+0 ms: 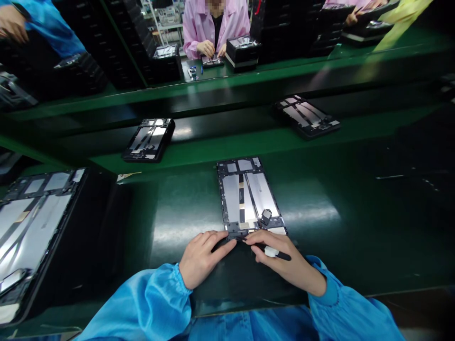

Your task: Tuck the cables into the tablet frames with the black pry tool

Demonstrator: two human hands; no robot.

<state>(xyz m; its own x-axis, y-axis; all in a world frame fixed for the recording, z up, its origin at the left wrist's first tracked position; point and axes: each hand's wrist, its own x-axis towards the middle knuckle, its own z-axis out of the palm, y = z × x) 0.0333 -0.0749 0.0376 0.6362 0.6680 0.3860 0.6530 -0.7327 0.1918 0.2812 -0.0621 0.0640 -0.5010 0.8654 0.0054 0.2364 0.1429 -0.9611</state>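
An opened tablet [232, 199] lies on the green bench in front of me, its silver inner plates and dark ribbon cables exposed. My left hand [201, 258] rests at its lower left corner, fingers stretched out, with fingertips touching the near edge. In my right hand [284, 258] is a slim black tool with a white band, which looks like tweezers [272, 252]. Its tip points at the tablet's near edge, close to my left thumb; what it touches is too small to make out. A small dark square part [266, 216] sits on the tablet's lower right area.
To the left stands a tall black stack topped by another opened tablet [33, 213]. Two more tablets, one left [149, 137] and one right [307, 115], lie on the strip behind. Across the raised green ledge [284, 71], a person in pink [216, 28] works among black stacks.
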